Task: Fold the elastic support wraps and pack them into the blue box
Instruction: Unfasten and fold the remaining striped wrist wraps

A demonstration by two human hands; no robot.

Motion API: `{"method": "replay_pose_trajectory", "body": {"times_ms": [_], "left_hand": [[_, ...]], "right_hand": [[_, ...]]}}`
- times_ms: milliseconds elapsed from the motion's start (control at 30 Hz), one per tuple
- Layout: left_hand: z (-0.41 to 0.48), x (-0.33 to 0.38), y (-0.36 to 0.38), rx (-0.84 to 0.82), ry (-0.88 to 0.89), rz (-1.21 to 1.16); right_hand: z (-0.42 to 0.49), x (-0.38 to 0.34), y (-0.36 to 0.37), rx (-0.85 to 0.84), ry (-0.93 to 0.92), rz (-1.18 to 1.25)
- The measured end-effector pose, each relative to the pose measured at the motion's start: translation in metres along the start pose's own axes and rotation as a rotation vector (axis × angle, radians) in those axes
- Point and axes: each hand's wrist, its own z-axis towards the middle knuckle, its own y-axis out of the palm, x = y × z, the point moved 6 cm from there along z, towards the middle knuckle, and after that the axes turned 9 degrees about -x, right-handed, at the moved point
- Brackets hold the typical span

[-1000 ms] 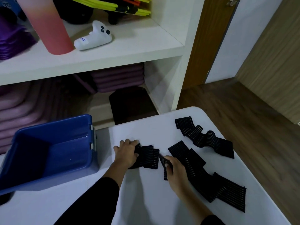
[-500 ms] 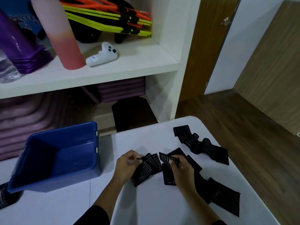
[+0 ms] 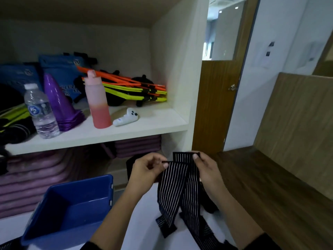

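White shelving (image 3: 108, 134) fills the background, with a pink bottle (image 3: 98, 105), a water bottle (image 3: 40, 112), purple cones (image 3: 59, 103) and a white controller (image 3: 126, 118) on its upper shelf. A wooden door (image 3: 214, 105) stands to its right. Below, the white tabletop (image 3: 144, 226) carries the blue box (image 3: 79, 180) at the left, open side up.

Both hands are raised above the tabletop, just right of the box. The left hand (image 3: 146, 170) pinches one top edge of the black, white-striped wrap (image 3: 173, 186) between thumb and fingertips. The right hand (image 3: 207, 170) pinches the other top edge, slightly higher and just beside it. Two lengths hang from these pinches, and their lower ends appear to rest on the tabletop. Lifting it this way probably lets the elastic hang straight so the ends can be matched for a fold. The box stands near, so a folded wrap has a short way to go.

Whether the two lengths are one wrap doubled over or two pieces cannot be told, since the right length runs out of the bottom of the view beside the right forearm. A dark piece (image 3: 210, 204) lies on the tabletop, mostly hidden by the right wrist. The box's near wall is cut off by the lower edge, and no wrap shows in the visible part of its inside. I judge the folding barely begun.
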Motion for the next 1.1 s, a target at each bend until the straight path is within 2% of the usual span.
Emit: {"method": "replay_pose_trajectory", "body": {"times_ms": [100,300,600,767,900,1100], "left_hand": [[0.010,0.036,0.002,0.013,0.075,0.008],[0.024,0.082,-0.007,0.181,0.100,-0.033],[0.016,0.116,-0.024,0.385,0.145,0.090],[0.008,0.124,-0.031,0.397,0.180,0.185],[0.002,0.119,-0.032,0.391,0.144,0.185],[-0.010,0.108,-0.014,0.229,0.192,0.316]], "right_hand": [[0.006,-0.037,-0.002,-0.046,-0.025,0.063],[0.015,-0.091,0.007,-0.134,-0.056,0.158],[0.014,-0.113,0.034,-0.274,-0.091,0.304],[0.019,-0.108,0.041,-0.283,-0.080,0.003],[0.018,-0.115,0.041,-0.252,-0.119,-0.057],[0.023,-0.117,0.043,-0.228,-0.142,-0.050]]}}
